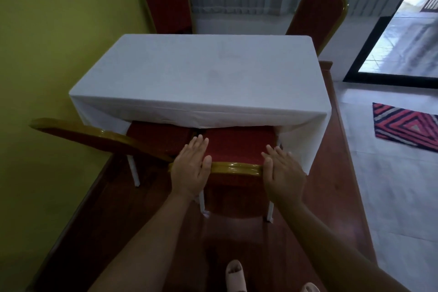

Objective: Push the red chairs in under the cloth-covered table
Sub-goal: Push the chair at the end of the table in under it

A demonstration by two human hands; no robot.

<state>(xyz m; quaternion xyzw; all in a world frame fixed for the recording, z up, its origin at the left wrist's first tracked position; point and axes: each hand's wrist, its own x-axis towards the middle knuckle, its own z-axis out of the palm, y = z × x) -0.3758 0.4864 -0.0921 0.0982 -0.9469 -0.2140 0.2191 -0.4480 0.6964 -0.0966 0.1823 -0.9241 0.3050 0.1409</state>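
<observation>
Both palms flat on top rail of near right chair, seat part-way under table.

Chairs, four counted: near left point(151, 136), near right point(237, 147), far left point(168, 5), far right point(317, 12). Table point(196, 73), one, white cloth hanging over the near seats. Left hand point(189, 168) and right hand point(283, 173) rest open, fingers extended, on the gold rail, gripping nothing. Judgement: rigid frame, padded seat, moderate weight; glossy rail likely slick; push low and even on the rail ends; thin legs may drag on wood floor.
</observation>
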